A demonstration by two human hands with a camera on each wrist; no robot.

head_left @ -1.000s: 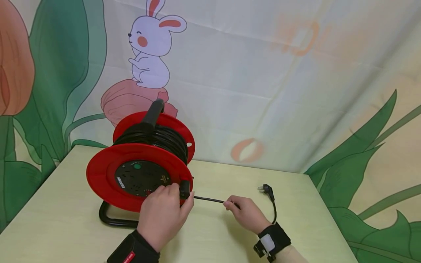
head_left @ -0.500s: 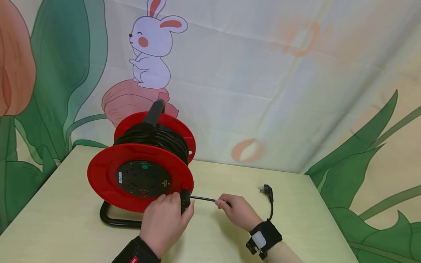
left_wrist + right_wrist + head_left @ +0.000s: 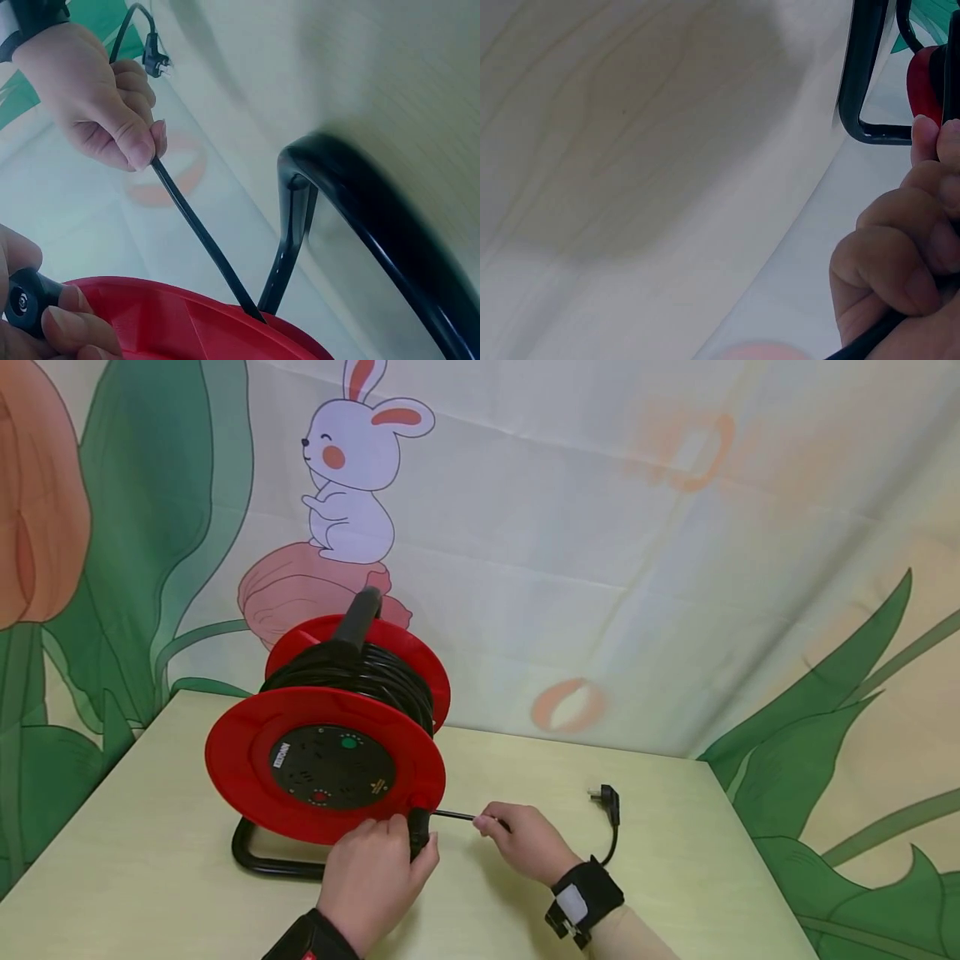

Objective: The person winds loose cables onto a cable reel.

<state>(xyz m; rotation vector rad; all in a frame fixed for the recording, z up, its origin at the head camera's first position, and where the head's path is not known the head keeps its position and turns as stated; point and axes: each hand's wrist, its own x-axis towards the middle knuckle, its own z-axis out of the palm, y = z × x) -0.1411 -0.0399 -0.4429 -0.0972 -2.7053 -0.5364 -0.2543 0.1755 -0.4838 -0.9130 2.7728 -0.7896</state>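
Observation:
A red cable reel with black cable wound on its drum stands on the table, on a black tube frame. My left hand grips the black crank knob at the lower right of the reel's front disc. In the left wrist view that knob sits between thumb and fingers. To the right, my right hand holds the free cable, which runs taut from the reel. Its fingers curl round the cable in the right wrist view. The black plug lies at the cable's end.
The reel's black carrying handle rises above the drum. Behind the pale wooden table hangs a printed cloth with a rabbit and plants. The table's back edge runs close behind the reel.
The reel's disc has turned clockwise, and the knob has gone down and slightly left with my left hand. My right hand has moved left, nearer the reel, and the plug's cable has shifted.

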